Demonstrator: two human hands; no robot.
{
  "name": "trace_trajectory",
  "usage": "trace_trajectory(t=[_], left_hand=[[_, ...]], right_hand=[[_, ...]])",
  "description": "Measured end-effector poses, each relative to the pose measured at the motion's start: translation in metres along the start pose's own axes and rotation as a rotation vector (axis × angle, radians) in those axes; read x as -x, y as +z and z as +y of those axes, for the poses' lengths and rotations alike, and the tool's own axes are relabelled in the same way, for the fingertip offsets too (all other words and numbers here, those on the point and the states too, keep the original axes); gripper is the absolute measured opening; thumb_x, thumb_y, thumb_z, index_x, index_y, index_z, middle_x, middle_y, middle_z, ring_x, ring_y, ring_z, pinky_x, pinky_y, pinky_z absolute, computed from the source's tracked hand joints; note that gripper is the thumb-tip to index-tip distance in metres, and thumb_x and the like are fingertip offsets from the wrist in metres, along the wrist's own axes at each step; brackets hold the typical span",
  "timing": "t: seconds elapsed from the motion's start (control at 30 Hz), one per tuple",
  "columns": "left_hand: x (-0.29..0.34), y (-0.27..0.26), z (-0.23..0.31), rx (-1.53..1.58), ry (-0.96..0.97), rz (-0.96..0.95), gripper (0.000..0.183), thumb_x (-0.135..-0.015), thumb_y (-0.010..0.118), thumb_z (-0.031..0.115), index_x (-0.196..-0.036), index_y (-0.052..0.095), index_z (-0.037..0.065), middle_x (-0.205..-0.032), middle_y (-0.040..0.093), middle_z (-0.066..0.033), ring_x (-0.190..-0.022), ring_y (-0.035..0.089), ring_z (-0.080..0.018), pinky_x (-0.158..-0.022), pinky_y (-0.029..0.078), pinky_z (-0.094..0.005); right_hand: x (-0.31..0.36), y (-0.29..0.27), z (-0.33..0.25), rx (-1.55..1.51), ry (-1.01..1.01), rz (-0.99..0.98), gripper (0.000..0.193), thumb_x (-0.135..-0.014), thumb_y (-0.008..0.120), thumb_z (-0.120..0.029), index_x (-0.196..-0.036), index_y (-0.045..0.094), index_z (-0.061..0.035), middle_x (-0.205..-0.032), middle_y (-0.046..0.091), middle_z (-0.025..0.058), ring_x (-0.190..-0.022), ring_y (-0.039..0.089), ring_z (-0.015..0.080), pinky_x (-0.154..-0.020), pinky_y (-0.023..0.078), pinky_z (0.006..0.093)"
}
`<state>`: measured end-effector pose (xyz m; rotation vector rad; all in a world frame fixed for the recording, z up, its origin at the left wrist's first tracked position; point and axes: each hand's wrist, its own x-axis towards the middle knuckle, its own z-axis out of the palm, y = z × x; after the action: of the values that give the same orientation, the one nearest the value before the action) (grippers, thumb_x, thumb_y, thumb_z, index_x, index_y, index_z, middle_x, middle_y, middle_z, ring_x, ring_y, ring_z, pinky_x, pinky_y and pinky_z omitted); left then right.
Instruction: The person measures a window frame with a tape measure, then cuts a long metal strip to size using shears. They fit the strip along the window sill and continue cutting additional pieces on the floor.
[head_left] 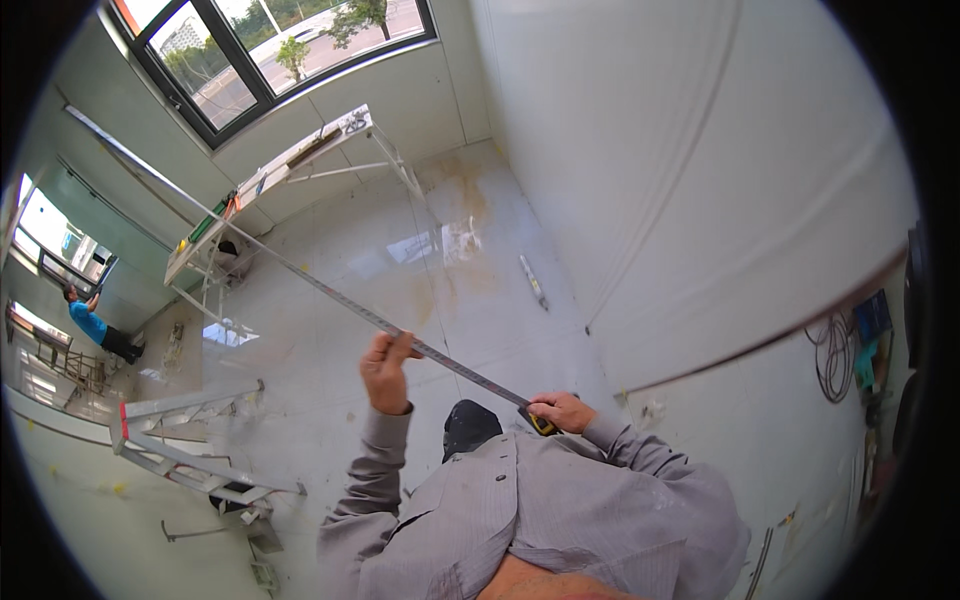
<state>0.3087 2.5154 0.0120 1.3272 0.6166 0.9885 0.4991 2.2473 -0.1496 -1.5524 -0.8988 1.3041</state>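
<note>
Our right hand (pixel 563 411) grips the yellow-and-black tape measure (pixel 541 422); its extended blade (pixel 465 371) runs forward and leftward from there, pinched by our left hand (pixel 386 374) and continuing beyond it.

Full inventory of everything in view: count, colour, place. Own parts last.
Tape measure: 1, yellow-black case, pale blade; centre, blade running up-left
Bench: 1, white, upper left, items on top
Green tool: 1, green, on bench
Stepladder: 1, silver with red, lower left
Tube-shaped item: 1, whitish, floor, right of centre
Windows: at least 2, dark-framed, top and far left
Cable: 1 coil, dark, far right
Co-worker: 1, blue top, far left
Other small items: uncountable, too small
Shirt: 1, grey, bottom centre
Left hand: 1, bare, fingers pinching blade
Right hand: 1, bare, gripping tape at case
</note>
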Motion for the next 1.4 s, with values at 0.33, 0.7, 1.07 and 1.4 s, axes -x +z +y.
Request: trace_trajectory(t=[0.33, 0.7, 1.07, 1.4], left_hand=[[-0.504, -0.006, 0.063, 0.043, 0.302, 0.063, 0.012, -0.1, 0.059, 0.011, -0.102, 0.063, 0.0, -0.088, 0.065, -0.008, -0.078, 0.064, -0.0154, -0.068, 0.053, -0.0299], [-0.918, 0.125, 0.026, 0.418, 0.312, -0.309, 0.03, -0.109, 0.042, 0.021, -0.118, 0.061, 0.0, -0.086, 0.071, -0.0138, -0.068, 0.069, -0.0237, -0.064, 0.06, -0.0365], [-1.234, 0.165, 0.006, 0.818, 0.296, -0.198, 0.023, -0.108, 0.035, 0.006, -0.119, 0.049, -0.009, -0.084, 0.053, -0.0051, -0.058, 0.049, -0.0098, -0.049, 0.041, -0.0261], [-1.311, 0.27, -0.173, 0.326, 0.143, -0.029, 0.033, -0.109, 0.04, 0.021, -0.131, 0.051, 0.0, -0.072, 0.052, 0.0003, -0.051, 0.045, -0.0084, -0.043, 0.038, -0.0257]], right_hand=[[-0.275, -0.139, 0.032, 0.057, 0.031, 0.259, 0.03, -0.098, 0.059, -0.028, -0.111, 0.07, -0.0037, -0.095, 0.071, 0.0098, -0.087, 0.065, 0.0184, -0.08, 0.051, 0.0318], [-0.496, -0.302, -0.038, 0.085, 0.207, 0.493, 0.031, -0.097, 0.065, -0.026, -0.113, 0.07, 0.0002, -0.105, 0.074, 0.0119, -0.096, 0.069, 0.019, -0.086, 0.053, 0.0311], [-0.758, -0.532, -0.123, 0.088, 0.064, 0.437, 0.025, -0.095, 0.065, -0.022, -0.106, 0.07, -0.0009, -0.1, 0.073, 0.0128, -0.092, 0.069, 0.0235, -0.082, 0.053, 0.0336], [-0.943, -0.67, -0.266, 0.142, -0.036, 0.308, 0.028, -0.095, 0.062, -0.024, -0.105, 0.07, 0.0006, -0.099, 0.072, 0.0162, -0.091, 0.069, 0.0311, -0.08, 0.053, 0.0363]])
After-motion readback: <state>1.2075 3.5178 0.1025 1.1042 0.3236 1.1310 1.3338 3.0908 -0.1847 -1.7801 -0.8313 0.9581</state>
